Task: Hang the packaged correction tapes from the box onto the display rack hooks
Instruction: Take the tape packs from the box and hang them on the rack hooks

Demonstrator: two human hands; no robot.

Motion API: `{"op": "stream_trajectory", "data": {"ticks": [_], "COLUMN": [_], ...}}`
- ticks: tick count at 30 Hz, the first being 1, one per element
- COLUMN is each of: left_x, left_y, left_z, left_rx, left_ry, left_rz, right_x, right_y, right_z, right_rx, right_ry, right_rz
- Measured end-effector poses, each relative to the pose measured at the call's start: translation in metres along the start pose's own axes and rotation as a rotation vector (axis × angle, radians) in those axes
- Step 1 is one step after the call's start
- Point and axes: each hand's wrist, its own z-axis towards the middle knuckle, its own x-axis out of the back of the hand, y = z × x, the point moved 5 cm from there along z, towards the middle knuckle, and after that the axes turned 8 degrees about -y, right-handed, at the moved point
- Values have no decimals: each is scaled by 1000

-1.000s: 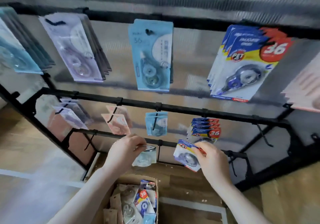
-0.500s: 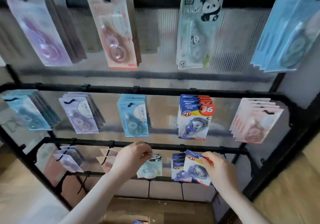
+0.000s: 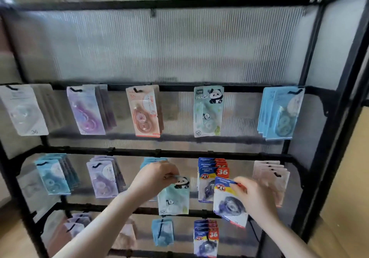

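Packs in hand: two. The left hand (image 3: 154, 177) pinches the top edge of a mint panda pack (image 3: 174, 196), fingers curled round the card near its hang hole; the pack dangles below the fist, in front of the middle rail of the display rack (image 3: 311, 141). The right hand (image 3: 253, 195) pinches the upper right corner of a blue-and-yellow pack (image 3: 229, 201), which tilts with its foot toward 5 o'clock, just beside the hung stack of matching packs (image 3: 212, 177) at its 10 o'clock.

Handling, as judged — each pack is a thin card with a clear blister, so it should be light and fairly stiff, though the card may bend if squeezed mid-face. The glossy blister is likely slippery. Hold at the top margin, either side of the hang hole, leaving the hole clear for the hook.

A single panda pack (image 3: 208, 110) hangs on the upper rail at 12 o'clock from the left hand — probably the matching hook. The box is out of view.
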Motion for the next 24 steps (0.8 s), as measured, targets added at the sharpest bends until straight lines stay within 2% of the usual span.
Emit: {"op": "stream_trajectory", "data": {"ticks": [13,24], "left_x": [96,150], "left_y": [65,119], "left_z": [46,104], "left_rx": [-133,-179], "left_ry": [132,347], "left_rz": [14,-277], "right_x": [69,92], "right_y": [-24,-7], "right_z": [35,50], "right_rx": [26,34], "right_ry": [56,93], "right_rz": [-5,17]}}
